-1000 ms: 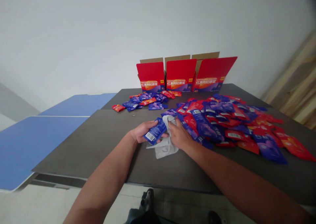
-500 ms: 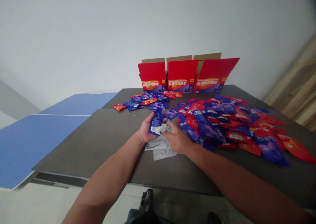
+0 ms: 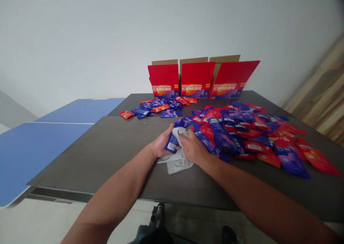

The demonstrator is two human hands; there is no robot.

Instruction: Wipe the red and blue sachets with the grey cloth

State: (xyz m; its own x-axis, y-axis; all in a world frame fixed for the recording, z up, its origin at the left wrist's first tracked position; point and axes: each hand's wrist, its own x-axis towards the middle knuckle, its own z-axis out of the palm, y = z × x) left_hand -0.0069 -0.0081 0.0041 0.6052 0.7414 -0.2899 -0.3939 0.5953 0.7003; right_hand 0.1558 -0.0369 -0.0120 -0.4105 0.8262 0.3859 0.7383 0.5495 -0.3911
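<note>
My left hand (image 3: 160,144) is closed around a blue pouch (image 3: 171,143) with a white barcode label near its lower end. My right hand (image 3: 194,148) grips a light grey cloth (image 3: 179,165) and presses part of it over the upper end of the pouch. The rest of the cloth hangs below both hands onto the dark table (image 3: 118,154). Just right of my right hand lies a big heap of blue and red pouches (image 3: 228,132).
Three open red cartons (image 3: 197,75) stand in a row at the back by the wall. A smaller group of pouches (image 3: 161,107) lies in front of them, on the left. A blue-topped table (image 3: 53,143) adjoins the left side. Wooden boards (image 3: 325,97) lean at the right.
My right hand has moved the cloth up along the blue pouch, so its upper end is now covered. My left hand keeps its hold. The view has shifted slightly.
</note>
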